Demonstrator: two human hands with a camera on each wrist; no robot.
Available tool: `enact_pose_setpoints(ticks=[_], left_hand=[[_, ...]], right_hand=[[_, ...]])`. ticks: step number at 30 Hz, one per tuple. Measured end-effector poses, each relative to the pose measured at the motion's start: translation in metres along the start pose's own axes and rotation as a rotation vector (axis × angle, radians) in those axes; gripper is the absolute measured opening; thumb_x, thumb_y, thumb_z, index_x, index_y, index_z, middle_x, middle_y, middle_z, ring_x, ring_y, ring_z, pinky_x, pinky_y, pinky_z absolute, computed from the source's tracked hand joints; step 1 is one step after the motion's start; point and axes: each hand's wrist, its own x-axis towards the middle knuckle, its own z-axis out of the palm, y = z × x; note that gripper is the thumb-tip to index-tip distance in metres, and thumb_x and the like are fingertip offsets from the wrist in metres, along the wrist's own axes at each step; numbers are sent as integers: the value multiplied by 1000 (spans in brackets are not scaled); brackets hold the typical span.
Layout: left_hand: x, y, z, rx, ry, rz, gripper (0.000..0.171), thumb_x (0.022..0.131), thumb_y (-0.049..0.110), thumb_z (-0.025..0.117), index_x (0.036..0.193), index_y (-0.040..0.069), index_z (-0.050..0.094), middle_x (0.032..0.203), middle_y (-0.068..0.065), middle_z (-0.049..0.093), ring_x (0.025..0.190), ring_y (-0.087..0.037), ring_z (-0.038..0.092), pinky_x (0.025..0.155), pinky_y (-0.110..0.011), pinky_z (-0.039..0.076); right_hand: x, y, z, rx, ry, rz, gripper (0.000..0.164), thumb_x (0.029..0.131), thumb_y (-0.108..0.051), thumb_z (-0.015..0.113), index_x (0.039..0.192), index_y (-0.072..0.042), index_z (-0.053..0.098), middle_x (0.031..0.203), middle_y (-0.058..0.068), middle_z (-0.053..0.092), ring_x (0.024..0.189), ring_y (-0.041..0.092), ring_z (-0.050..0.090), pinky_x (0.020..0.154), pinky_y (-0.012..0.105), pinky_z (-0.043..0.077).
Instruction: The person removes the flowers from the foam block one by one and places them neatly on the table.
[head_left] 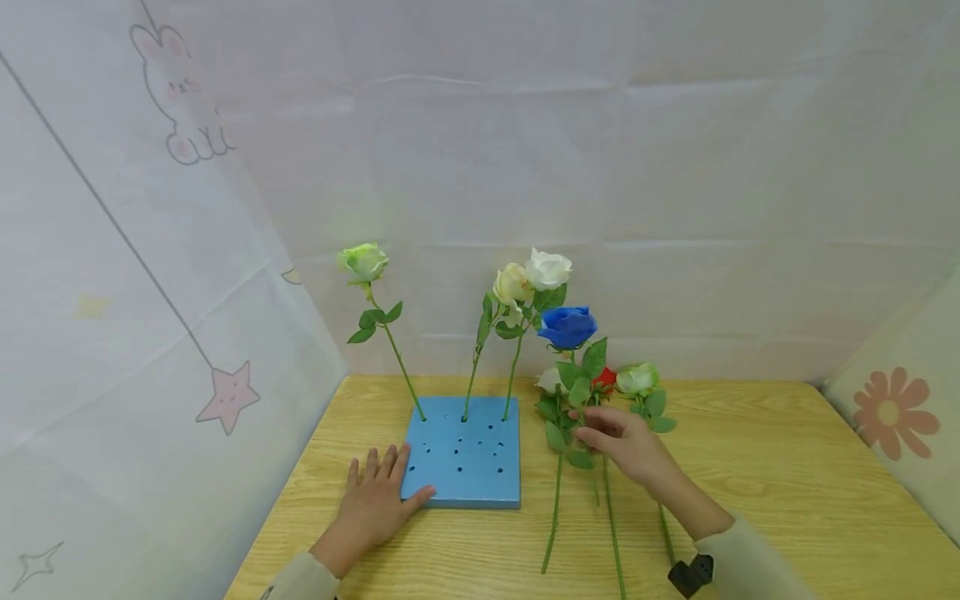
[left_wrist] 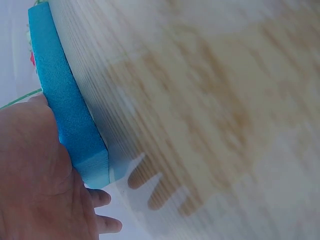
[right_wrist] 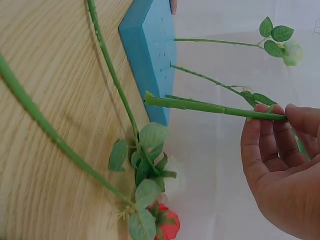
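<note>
Head view: our left hand (head_left: 372, 504), fingers spread, touched the block (head_left: 480, 488) while our right hand (head_left: 626, 446) pinched the blue rose (head_left: 567, 327), best gripped, we judged, nearer its cut end (right_wrist: 149, 99).

From the near side, the head view faces forward and down over the yellow wood-grain surface (head_left: 787, 471); close, tilted wrist views look along the bare left hand (head_left: 375, 500) and bare right hand (head_left: 630, 446). All share the square blue foam-like block (head_left: 472, 483).
</note>
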Motion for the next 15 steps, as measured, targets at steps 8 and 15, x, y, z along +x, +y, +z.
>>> enact_pose_setpoints(ticks=[8,15], left_hand=[[0,1,-1,-10,3,1,99,93,80,37,164,13,20,164,-21,27,151,-51,15,117,-73,5],[-1,0,-1,-5,5,4,101,92,83,34,164,13,20,164,-21,28,151,-51,15,116,-73,6]], right_hand=[[-11,8,-17,-6,23,34,53,99,-33,68,141,-3,58,138,15,62,107,19,69,88,35,59],[-20,11,-31,-23,48,97,64,99,-35,67,147,3,49,136,18,63,109,26,68,86,33,59]])
